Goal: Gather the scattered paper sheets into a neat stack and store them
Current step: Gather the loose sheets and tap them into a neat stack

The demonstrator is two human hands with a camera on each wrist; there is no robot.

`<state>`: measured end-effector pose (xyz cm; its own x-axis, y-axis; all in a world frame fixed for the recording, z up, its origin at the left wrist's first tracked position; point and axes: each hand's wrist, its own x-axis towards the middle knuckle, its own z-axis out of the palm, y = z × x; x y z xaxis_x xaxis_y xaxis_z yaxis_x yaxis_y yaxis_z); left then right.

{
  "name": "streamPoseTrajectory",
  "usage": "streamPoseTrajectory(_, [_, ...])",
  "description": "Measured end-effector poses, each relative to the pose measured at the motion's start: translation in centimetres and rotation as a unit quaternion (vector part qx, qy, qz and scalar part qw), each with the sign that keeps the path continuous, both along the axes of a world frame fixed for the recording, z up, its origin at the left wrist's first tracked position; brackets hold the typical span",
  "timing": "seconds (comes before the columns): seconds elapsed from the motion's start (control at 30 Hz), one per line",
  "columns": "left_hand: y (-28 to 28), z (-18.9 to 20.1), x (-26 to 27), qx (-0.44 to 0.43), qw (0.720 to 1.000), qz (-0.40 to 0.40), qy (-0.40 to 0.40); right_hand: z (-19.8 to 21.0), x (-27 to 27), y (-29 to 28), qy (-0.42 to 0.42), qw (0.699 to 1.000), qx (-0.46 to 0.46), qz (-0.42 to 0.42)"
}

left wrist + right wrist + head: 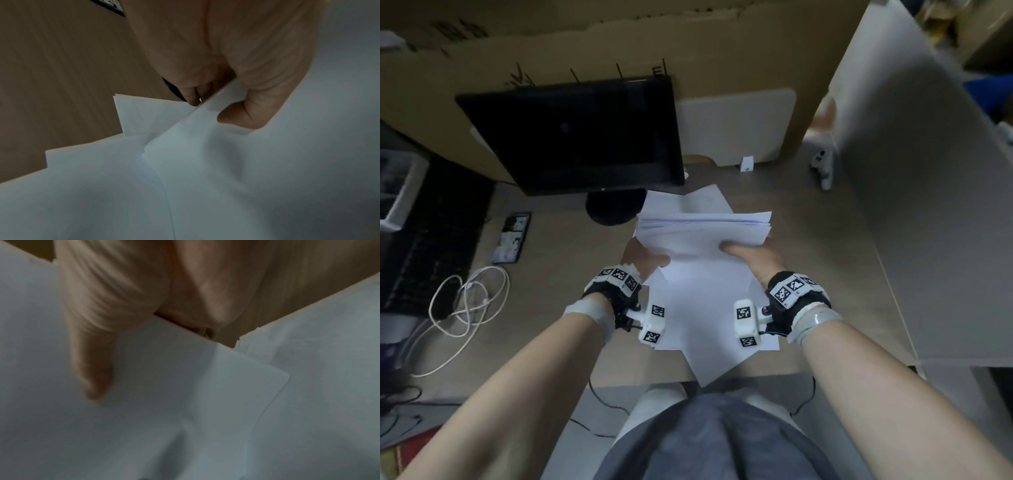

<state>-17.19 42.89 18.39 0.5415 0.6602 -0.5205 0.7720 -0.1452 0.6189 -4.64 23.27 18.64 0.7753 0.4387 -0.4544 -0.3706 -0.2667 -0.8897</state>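
A loose bundle of white paper sheets (702, 236) is held up over the middle of the wooden desk (558, 253), its edges uneven. My left hand (645, 260) grips the bundle's left side, thumb on top and fingers beneath. My right hand (753, 255) grips its right side the same way. More white sheets (705, 318) lie fanned on the desk beneath, one corner hanging over the near edge. In the left wrist view the left hand (216, 97) pinches a sheet edge (205, 138). In the right wrist view the right thumb (92, 369) presses on paper (185, 402).
A black monitor (578, 137) stands behind the papers, with a phone (512, 238) and a tangled white cable (465, 298) to the left. A dark keyboard (424, 236) lies at the far left. A pale partition panel (911, 171) walls the right side.
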Motion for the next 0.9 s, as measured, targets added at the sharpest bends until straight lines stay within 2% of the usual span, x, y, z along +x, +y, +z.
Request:
streamPoseTrajectory(0.13, [0.6,-0.3,0.2,-0.032,0.998,-0.047,-0.008,1.7,-0.3,1.3,-0.03,0.997,0.018,-0.069])
streamPoseTrajectory(0.23, [0.8,-0.1,0.4,-0.045,0.997,-0.014,-0.062,3.1,-0.4,2.8,-0.017,0.99,0.056,-0.132])
streamPoseTrajectory(0.43, [1.2,-0.1,1.1,-0.051,0.997,-0.021,-0.049,4.1,-0.4,3.3,0.015,0.973,0.056,-0.222])
streamPoseTrajectory(0.5, [1.3,-0.2,1.3,-0.058,0.996,-0.043,-0.048,3.8,-0.4,3.1,0.002,0.971,0.052,-0.232])
streamPoseTrajectory(0.63, [1.5,-0.7,1.2,-0.069,0.995,-0.04,-0.058,3.5,-0.6,2.7,-0.015,0.977,0.058,-0.207])
streamPoseTrajectory(0.8, [0.8,-0.9,0.8,-0.073,0.993,-0.001,-0.087,3.2,0.1,2.8,-0.051,0.983,0.058,-0.167])
streamPoseTrajectory(0.9, [0.4,-1.6,0.4,-0.091,0.99,0.035,-0.105,2.8,0.7,2.7,-0.042,0.988,0.063,-0.135])
